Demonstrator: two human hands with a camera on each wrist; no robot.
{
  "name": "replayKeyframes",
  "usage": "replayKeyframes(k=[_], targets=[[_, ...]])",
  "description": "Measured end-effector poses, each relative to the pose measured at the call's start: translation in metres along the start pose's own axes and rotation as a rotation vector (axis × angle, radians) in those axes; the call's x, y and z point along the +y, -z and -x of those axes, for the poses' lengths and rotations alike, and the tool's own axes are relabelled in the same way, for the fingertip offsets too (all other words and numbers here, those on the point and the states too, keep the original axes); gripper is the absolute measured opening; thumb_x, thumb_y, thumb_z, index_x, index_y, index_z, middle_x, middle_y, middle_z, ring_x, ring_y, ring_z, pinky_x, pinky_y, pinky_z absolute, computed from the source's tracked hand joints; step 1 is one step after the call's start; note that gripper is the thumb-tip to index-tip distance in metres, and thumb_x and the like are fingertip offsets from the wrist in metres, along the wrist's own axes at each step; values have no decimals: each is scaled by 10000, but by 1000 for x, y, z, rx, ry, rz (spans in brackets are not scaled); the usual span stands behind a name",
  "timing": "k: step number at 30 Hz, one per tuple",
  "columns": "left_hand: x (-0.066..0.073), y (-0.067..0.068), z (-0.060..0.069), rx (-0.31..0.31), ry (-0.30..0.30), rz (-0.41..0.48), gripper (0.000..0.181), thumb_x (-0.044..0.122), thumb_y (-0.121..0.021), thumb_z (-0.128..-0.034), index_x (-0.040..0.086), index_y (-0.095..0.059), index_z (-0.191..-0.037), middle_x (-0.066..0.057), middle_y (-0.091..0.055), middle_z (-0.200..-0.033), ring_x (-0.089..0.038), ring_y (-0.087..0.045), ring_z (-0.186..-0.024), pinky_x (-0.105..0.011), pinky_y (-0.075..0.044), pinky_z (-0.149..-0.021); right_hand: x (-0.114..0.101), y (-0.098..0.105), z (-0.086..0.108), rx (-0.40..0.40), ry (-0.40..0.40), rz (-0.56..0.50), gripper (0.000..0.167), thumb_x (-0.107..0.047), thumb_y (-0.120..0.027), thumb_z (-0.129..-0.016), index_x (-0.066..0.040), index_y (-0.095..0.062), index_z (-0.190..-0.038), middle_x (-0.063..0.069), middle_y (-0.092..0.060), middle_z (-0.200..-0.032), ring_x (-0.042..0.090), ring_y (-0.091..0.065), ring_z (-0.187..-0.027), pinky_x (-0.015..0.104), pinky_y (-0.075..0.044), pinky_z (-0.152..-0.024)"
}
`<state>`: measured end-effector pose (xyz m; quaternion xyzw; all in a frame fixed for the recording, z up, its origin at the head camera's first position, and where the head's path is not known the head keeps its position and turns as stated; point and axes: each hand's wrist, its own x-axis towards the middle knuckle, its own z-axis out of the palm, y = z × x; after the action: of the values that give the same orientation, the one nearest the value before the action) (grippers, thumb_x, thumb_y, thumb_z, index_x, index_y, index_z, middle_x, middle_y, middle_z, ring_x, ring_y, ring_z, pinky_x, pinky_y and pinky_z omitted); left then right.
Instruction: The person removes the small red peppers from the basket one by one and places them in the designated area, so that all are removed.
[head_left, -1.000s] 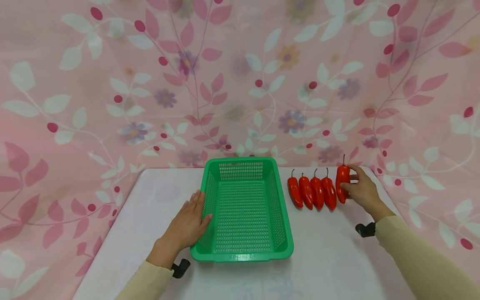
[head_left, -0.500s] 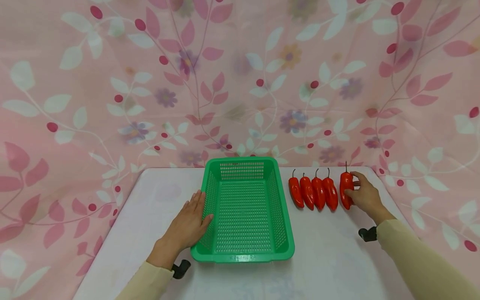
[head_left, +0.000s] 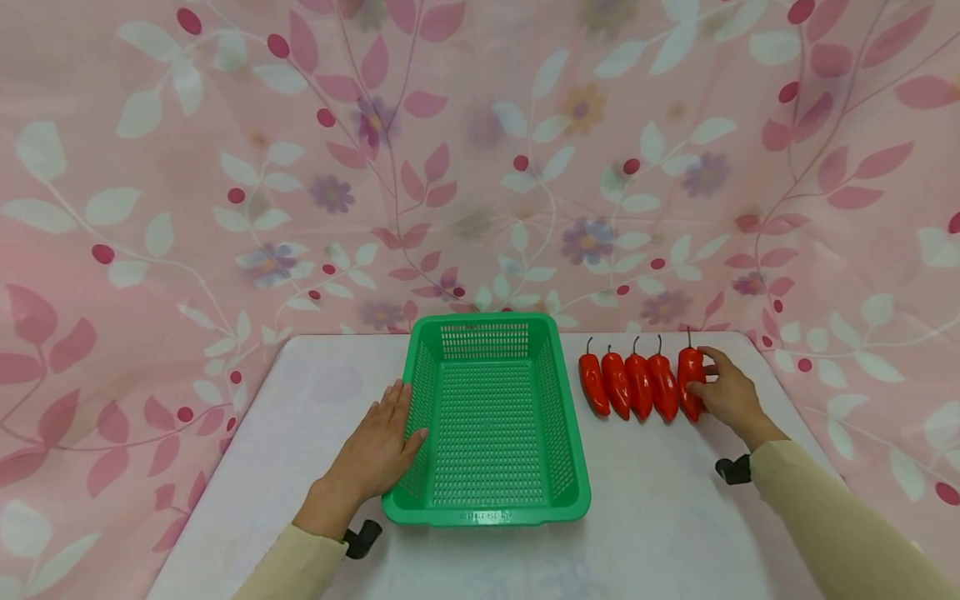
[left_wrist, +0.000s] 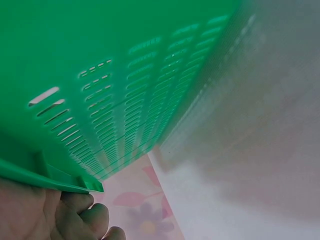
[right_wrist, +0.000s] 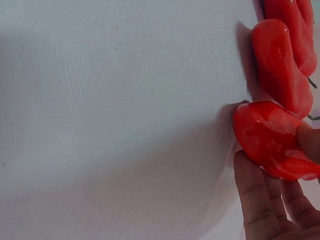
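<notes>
At the right end of a row, a glossy red chili pepper [head_left: 688,383] with a thin dark stem lies on the white table. My right hand [head_left: 729,392] pinches it from its right side, thumb on top and fingers along the outer side in the right wrist view. Several similar red peppers [head_left: 637,387] lie side by side just left of it, stems pointing away. A green perforated plastic basket [head_left: 487,515] with nothing in it stands in the middle. My left hand [head_left: 371,446] rests on the basket's left rim, fingers straight and thumb reaching over the rim.
The white table [head_left: 652,517] meets a pink floral cloth [head_left: 480,167] hanging behind its back edge and at the sides. The row of peppers sits close to the basket's right wall. Black wrist mounts [head_left: 362,538] show under both wrists.
My right hand has lowered the pepper toward the table, then shifted it slightly left, closer to the row. My left hand and the basket have stayed put.
</notes>
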<state>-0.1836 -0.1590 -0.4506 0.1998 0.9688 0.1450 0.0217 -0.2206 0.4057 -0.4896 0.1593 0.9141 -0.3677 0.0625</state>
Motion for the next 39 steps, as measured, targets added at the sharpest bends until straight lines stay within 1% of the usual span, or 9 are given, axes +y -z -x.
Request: replayKeyframes(k=[8,15,24,30,34,39], targets=[[0,0,1,-3,3,1,796,375,-556,-1101,-90,-198,-1638,-284,-212,-1718,-425,-226,-1605,-610,-269,-1272,-1,0,1,-24,-6,25,811,-179,-631,-1038,-32,-152,-1676,421,-352,-1521,545,-558,-1235,475,-654,-851],[1,0,2,2,3,1,796,371,-564,-1098,-87,-202,-1639,-280,-210,-1720,-418,-225,-1607,-603,-269,-1275,2,-2,1,-36,-8,53,806,-189,-632,-1031,-14,-171,-1668,423,-374,-1507,541,-565,-1227,480,-652,-855],[2,2,4,17,-9,3,784,341,-585,-1088,-99,-229,-1631,-295,-237,-1708,-439,-252,-1595,-616,-280,-1266,9,-2,0,-33,-11,74,791,-203,-646,-1027,4,-211,-1654,424,-399,-1509,544,-559,-1237,500,-645,-874],[2,2,4,18,-13,0,785,347,-582,-1090,-100,-229,-1630,-297,-242,-1706,-443,-256,-1592,-618,-285,-1262,10,-4,-1,-22,-40,68,810,-216,-654,-1024,28,-198,-1648,412,-396,-1527,568,-506,-1301,557,-613,-939],[1,1,3,10,-10,3,791,362,-572,-1093,-96,-219,-1633,-292,-228,-1711,-437,-248,-1596,-615,-279,-1266,9,-6,0,-7,-54,68,809,-210,-651,-1028,40,-191,-1645,410,-399,-1530,572,-490,-1321,582,-586,-980],[-2,0,2,3,-10,1,792,371,-561,-1098,-87,-207,-1638,-287,-218,-1715,-430,-236,-1601,-612,-274,-1270,8,-7,3,1,-56,64,805,-225,-640,-1036,49,-186,-1641,415,-399,-1526,574,-480,-1329,595,-569,-1002]])
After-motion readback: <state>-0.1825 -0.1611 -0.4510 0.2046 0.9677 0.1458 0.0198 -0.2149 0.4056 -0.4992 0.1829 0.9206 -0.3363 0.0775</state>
